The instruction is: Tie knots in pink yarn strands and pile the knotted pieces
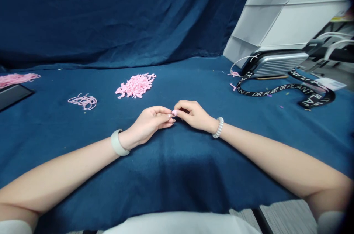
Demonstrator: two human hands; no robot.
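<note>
Between the fingertips of both hands is a small pink knotted piece (174, 113), partly hidden by the fingers. My left hand (151, 123), with a pale band on its wrist, pinches it from the left. From the other side, the thumb and forefinger of my right hand (195, 116) pinch it too; a coiled bracelet circles that wrist. Beyond the hands lies a pile of small pink knotted pieces (136, 85). A loose tangle of pink string (83, 101) rests to the left of the pile.
A blue cloth (177, 175) covers the table. At the far left are a pink string bundle (18, 79) and a dark flat device (13, 95). On the right lie a black lettered strap (265, 92), a silver ridged case (282, 63) and pink scraps (233, 86), before a white panel (279, 12).
</note>
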